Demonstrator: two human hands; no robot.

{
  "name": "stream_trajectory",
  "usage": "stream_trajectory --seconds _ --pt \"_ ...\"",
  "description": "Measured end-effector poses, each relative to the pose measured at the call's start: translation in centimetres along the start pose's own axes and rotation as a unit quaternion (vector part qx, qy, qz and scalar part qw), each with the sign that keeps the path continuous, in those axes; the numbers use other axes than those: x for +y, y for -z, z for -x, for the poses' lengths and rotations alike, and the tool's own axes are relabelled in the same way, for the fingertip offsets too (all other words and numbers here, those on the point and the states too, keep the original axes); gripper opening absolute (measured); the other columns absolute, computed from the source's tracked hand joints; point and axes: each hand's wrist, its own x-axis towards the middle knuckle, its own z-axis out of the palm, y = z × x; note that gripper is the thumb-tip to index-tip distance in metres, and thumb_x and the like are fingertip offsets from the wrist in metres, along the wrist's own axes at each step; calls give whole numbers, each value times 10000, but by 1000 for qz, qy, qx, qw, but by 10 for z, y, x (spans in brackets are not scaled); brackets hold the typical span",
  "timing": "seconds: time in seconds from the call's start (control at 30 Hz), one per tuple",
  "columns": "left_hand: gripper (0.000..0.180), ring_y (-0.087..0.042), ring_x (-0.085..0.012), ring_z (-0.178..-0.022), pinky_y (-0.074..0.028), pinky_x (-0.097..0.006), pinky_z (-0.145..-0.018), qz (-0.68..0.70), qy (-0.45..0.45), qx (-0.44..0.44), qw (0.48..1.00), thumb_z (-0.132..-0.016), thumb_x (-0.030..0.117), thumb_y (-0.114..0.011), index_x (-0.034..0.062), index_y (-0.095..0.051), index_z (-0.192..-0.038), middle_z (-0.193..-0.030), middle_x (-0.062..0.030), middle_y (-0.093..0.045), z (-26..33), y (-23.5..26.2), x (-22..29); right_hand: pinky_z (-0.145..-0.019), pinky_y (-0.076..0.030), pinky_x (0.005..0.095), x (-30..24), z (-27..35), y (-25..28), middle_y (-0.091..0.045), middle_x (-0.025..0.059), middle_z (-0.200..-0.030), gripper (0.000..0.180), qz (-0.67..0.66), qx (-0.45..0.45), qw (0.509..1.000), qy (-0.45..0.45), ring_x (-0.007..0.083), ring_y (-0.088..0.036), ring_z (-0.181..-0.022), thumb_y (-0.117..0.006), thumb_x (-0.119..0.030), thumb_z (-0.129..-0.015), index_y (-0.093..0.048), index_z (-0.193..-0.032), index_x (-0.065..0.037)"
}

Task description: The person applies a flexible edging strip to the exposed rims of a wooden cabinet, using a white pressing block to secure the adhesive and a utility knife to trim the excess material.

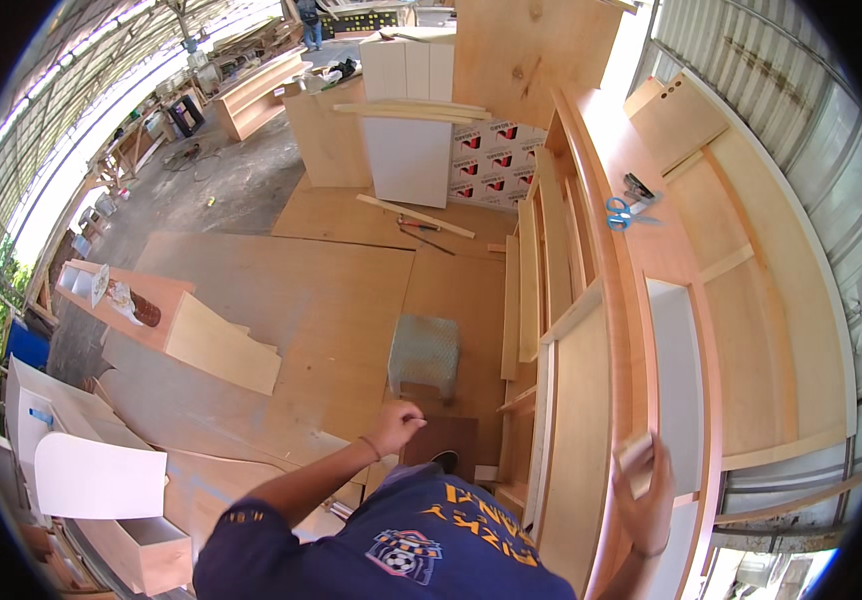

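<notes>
I've got the block (635, 454) gripped in my right hand (648, 502), out at its eleven o'clock over the twelve-to-six rail (628, 350), my left hand (394, 430) well off at nine, fingers curled, contents I can't tell.

The stool (425, 350) stands ahead of the left hand (396, 428), room either side.

Wooden cabinet (664, 247), blue-handled scissors (618, 220) lying on it
</notes>
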Motion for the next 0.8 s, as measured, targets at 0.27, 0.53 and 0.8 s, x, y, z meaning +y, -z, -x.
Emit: stream_trajectory --seconds 0.27,0.53,0.8 --pt "122 -522 -111 -576 -443 -277 -557 8 170 237 956 -760 107 -671 15 -591 -764 -623 -43 -567 87 31 -1 -922 -360 438 27 -206 -63 -539 149 -1080 383 240 -9 938 252 329 -462 -1101 -540 -27 -682 -525 -1063 -64" --pt "162 -606 -169 -604 -487 -299 -597 -42 275 346 896 -762 166 -669 7 -644 -768 -653 -100 -629 149 1 23 -972 -349 523 148 -388 -73 -416 112 -1312 624 349 16 919 182 348 -341 -1256 -528 42 -680 -448 -1275 -129" --pt "138 -606 -266 -629 -471 -364 -608 -85 373 380 843 -716 157 -610 25 -644 -739 -662 -137 -614 195 -36 50 -924 -400 544 169 -443 -100 -376 115 -1354 554 398 -31 912 92 351 -351 -1253 -576 -152 -774 -412 -1297 -234"
